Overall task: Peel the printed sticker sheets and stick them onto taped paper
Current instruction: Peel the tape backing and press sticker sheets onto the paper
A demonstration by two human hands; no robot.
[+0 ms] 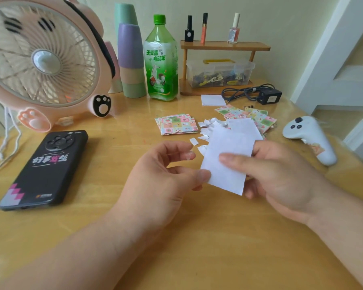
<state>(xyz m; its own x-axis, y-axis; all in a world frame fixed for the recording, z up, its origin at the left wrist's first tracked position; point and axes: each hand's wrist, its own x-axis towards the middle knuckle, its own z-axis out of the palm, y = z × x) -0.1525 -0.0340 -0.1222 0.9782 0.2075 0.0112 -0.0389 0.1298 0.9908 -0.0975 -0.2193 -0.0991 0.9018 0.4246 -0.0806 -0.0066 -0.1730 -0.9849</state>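
Bare tabletop [197, 237] ran across the near side and up the middle left, between the black phone [44, 170] and the held white sheet [226, 164]. The pink fan [42, 59], stacked cups [131, 59], green bottle [161, 59] and wooden shelf [224, 46] walled the far edge. To the right, a white controller [310, 139] and a charger [269, 96] with coiled cable hemmed in the sticker sheets [176, 124] and paper scraps [204, 123].

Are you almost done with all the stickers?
Not yet. Done: small white scraps on the table suggest some peeling has happened. In hand: the right hand holds a white sheet, and the left hand pinches its lower corner. Left: one pile of printed sticker sheets and a second pile behind the white sheet seem to be waiting.
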